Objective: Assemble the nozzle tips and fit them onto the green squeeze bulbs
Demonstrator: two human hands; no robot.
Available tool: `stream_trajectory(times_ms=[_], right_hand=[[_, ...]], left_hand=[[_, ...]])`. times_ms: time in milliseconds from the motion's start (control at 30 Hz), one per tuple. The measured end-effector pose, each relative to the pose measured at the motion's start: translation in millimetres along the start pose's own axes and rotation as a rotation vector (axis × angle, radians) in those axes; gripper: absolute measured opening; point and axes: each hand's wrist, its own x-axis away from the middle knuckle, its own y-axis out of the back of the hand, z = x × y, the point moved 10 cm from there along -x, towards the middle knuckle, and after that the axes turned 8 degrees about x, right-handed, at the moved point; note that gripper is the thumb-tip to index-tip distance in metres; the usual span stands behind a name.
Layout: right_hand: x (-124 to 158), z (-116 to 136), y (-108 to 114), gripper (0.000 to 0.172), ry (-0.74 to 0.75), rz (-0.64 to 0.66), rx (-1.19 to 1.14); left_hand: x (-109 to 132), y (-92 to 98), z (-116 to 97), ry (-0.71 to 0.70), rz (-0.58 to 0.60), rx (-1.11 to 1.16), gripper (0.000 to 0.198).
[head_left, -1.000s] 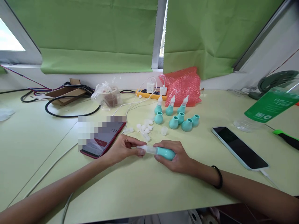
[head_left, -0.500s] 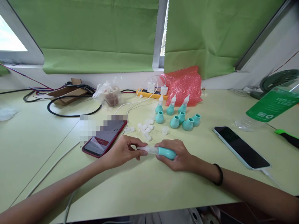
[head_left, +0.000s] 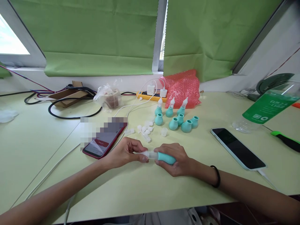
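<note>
My right hand (head_left: 174, 158) wraps round the teal squeeze bulb (head_left: 166, 157) of a nasal aspirator lying level above the table. At its left end, my left hand (head_left: 130, 152) pinches the clear nozzle (head_left: 151, 155) between thumb and fingers; the tip is partly hidden. Beyond my hands stand three teal aspirators with clear nozzles fitted (head_left: 170, 107). In front of them are several teal bulbs with open necks (head_left: 186, 126). Several loose translucent plastic parts (head_left: 145, 129) lie just past my left hand, with a small clear cup-shaped piece (head_left: 164, 132) to their right.
A red-edged phone (head_left: 103, 140) lies left, another phone (head_left: 237, 148) right, its cable plugged in. Farther back are a yellow power strip (head_left: 142, 96), pink bubble wrap (head_left: 182, 90), wrapped tape (head_left: 111, 98) and a cardboard box with black cables (head_left: 70, 95). A green-labelled bottle (head_left: 264, 107) leans right.
My left fingers have shifted slightly along the nozzle toward the bulb. Both hands keep hold of the aspirator, and the camera view has moved a little.
</note>
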Motion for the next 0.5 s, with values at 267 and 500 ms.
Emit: stream_trajectory(times_ms=[267, 500], right_hand=[[2, -24, -7, 0.016, -0.342, 0.033, -0.318], [8, -45, -20, 0.017, -0.623, 0.031, -0.594]], left_hand=[[10, -0.5, -11, -0.041, -0.097, -0.115, 0.016], [-4, -0.8, -34, -0.163, -0.128, -0.047, 0.019]])
